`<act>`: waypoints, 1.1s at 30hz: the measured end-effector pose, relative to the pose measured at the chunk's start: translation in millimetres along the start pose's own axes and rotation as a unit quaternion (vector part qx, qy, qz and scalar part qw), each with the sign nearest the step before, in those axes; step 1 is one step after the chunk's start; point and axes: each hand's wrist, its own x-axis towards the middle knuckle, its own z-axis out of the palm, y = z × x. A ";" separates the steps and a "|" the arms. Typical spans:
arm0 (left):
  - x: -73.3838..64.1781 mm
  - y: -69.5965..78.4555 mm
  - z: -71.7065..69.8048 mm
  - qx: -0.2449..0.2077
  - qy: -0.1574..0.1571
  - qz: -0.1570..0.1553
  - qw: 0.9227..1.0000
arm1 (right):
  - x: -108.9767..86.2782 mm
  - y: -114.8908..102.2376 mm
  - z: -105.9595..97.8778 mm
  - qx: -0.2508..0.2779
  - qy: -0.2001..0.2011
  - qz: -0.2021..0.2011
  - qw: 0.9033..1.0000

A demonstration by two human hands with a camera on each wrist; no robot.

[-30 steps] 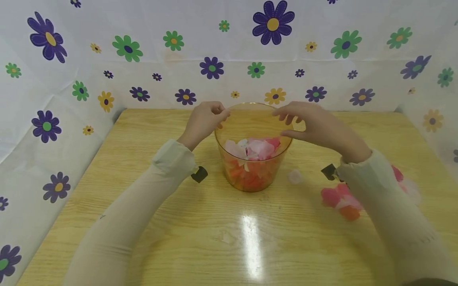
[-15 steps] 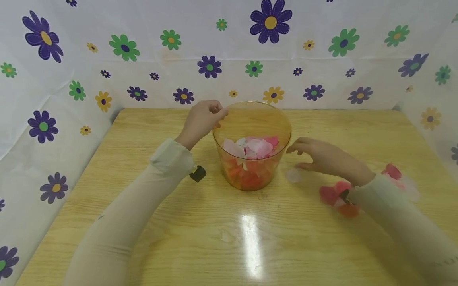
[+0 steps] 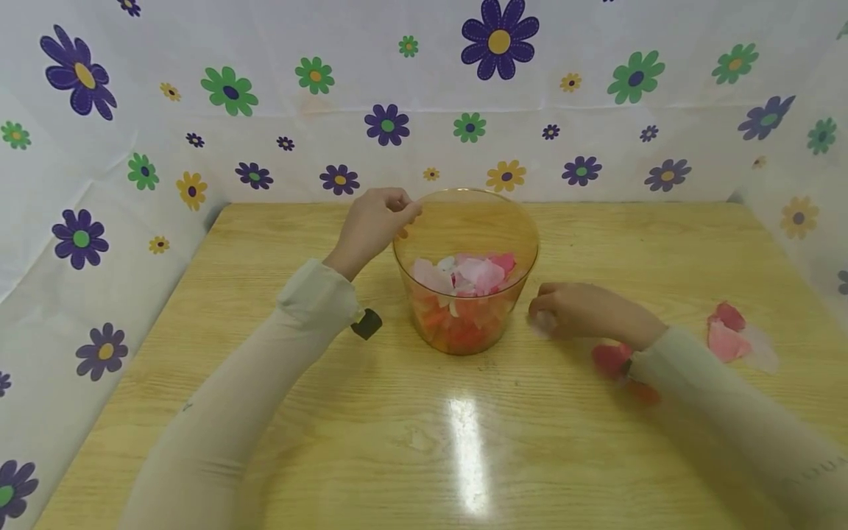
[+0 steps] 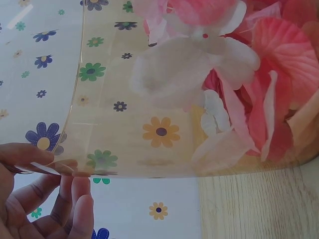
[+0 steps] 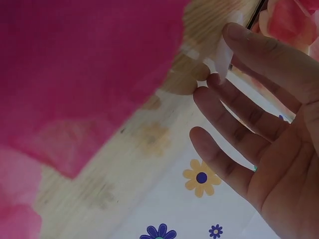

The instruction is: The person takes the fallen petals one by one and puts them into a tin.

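Observation:
A see-through amber bucket (image 3: 467,309) stands upright on the wooden table, with pink, white and orange-red artificial petals (image 3: 480,274) inside. My left hand (image 3: 376,222) pinches its rim on the left, thumb inside and fingers outside, as the left wrist view shows up close. Just right of the bucket, low over the table, my right hand (image 3: 583,311) pinches a pale petal (image 5: 224,59) between thumb and index finger. The other fingers (image 5: 234,134) of that hand are spread. Under the right wrist lie dark pink and red petals (image 3: 609,358), partly hidden by the sleeve.
Farther right on the table (image 3: 331,442) lies another small group of pink petals (image 3: 729,338). A white flower-print cloth (image 3: 265,44) hangs along the back and both sides. A small dark piece (image 3: 366,324) sits at the left cuff.
My right hand has come off the bucket's right side, moved down to the table and taken hold of the pale petal lying there. The left hand has stayed on the rim.

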 end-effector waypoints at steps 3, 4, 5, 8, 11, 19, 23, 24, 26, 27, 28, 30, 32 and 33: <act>0.0 -0.3 0.3 -0.003 0.001 0.000 1.000 | 1.9 3.3 1.4 0.010 -0.005 0.009 1.000; 0.2 -0.4 0.4 -0.003 0.001 0.000 1.000 | 1.1 4.6 1.5 0.034 -0.007 0.025 0.999; 0.5 -0.6 0.5 -0.002 0.002 0.000 1.000 | -0.7 6.4 1.8 0.047 -0.005 0.030 0.998; 1.5 -0.9 1.2 -0.001 0.001 0.002 1.000 | -6.2 12.7 0.8 0.066 0.002 0.033 0.997; 1.6 -0.2 1.4 0.001 0.001 0.004 1.000 | -15.3 19.2 -5.1 0.058 0.009 0.016 0.998; 0.7 0.8 -0.4 0.003 0.003 0.002 1.000 | -51.2 30.4 -25.2 0.119 -0.079 0.055 0.988; -0.8 2.2 -1.3 0.002 0.003 0.001 1.000 | -64.1 30.8 -25.3 0.138 -0.130 0.102 0.977; -1.0 2.4 -1.3 0.002 0.003 0.001 1.000 | -65.6 30.8 -24.3 0.139 -0.134 0.104 0.976; -1.1 2.4 -1.1 0.004 0.002 0.000 1.000 | -67.7 30.3 -21.3 0.145 -0.133 0.109 0.974; -1.0 2.2 -0.9 0.005 0.002 -0.001 1.000 | -68.3 29.6 -19.7 0.152 -0.130 0.113 0.973; -1.0 2.0 -0.8 0.006 0.001 -0.001 1.000 | -68.4 28.5 -17.9 0.166 -0.131 0.125 0.969; -0.8 1.7 -0.4 0.008 0.001 -0.003 1.000 | -66.4 26.1 -13.4 0.162 -0.128 0.129 0.970; -0.7 1.5 0.0 0.009 0.000 -0.004 1.000 | -62.8 22.7 -8.9 0.145 -0.128 0.126 0.973; -0.7 1.5 0.2 0.009 -0.001 -0.004 1.000 | -60.6 20.8 -7.0 0.133 -0.128 0.123 0.975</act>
